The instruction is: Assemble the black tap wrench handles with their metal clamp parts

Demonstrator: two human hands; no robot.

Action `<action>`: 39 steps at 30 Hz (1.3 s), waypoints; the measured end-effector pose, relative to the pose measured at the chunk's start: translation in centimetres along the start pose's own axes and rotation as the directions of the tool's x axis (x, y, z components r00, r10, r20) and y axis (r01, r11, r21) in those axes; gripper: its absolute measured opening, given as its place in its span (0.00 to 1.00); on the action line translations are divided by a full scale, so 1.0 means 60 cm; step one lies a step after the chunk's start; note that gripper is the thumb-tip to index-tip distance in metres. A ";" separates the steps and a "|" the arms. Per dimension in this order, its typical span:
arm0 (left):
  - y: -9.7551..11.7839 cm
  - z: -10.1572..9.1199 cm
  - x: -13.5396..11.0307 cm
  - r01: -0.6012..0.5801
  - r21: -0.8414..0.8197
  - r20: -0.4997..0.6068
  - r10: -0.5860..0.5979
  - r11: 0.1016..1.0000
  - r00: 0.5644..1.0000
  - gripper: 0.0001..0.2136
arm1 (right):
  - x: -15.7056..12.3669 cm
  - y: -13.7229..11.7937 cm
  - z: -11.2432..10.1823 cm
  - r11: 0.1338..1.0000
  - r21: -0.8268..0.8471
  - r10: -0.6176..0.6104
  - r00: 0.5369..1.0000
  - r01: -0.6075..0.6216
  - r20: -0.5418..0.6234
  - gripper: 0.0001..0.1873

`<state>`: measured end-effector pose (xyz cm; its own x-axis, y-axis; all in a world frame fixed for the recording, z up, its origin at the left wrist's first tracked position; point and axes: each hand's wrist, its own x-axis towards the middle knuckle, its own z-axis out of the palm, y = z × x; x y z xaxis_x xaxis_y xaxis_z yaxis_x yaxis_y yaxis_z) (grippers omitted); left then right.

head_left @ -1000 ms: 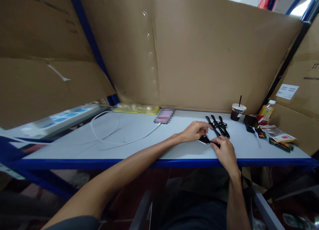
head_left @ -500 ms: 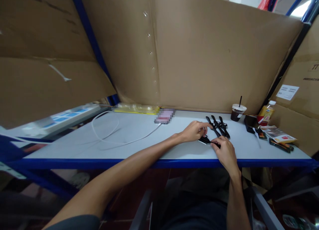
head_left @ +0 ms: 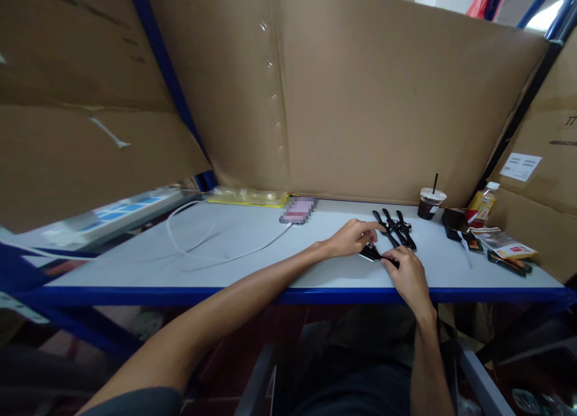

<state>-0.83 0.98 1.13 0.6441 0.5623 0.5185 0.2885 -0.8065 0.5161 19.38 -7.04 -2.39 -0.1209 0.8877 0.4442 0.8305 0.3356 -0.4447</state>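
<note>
A slim black plastic piece (head_left: 374, 255) with a pale edge lies low over the table between my hands; its exact kind is unclear. My right hand (head_left: 407, 273) pinches its right end between thumb and fingers. At the other end, my left hand (head_left: 353, 238) is closed, with thumb and bent fingers on the piece; the fingertips partly hide it. My left index finger stretches toward several similar long black pieces (head_left: 396, 228), lying side by side just beyond my hands. They have small raised parts near their middles.
A phone (head_left: 298, 210) on a white cable (head_left: 234, 258) lies left of my hands. Right of the black pieces stand a lidded cup with a straw (head_left: 431, 204) and a bottle (head_left: 484, 205), near packets (head_left: 509, 246). A yellow-edged tray (head_left: 247, 198) lies by the cardboard wall (head_left: 351, 103).
Both hands stay in nearly the same place on the black piece. The piece's left end seems tilted very slightly; nothing else has visibly moved.
</note>
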 end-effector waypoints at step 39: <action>0.012 -0.009 -0.003 -0.025 0.150 0.064 0.016 0.988 0.998 0.30 | 0.000 0.000 0.000 1.000 0.012 0.007 1.000 -0.007 0.001 0.09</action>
<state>-1.12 0.40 1.77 0.6928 0.5365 0.4818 0.3751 -0.8388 0.3946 19.39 -7.06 -2.41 -0.1159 0.8904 0.4401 0.8247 0.3332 -0.4569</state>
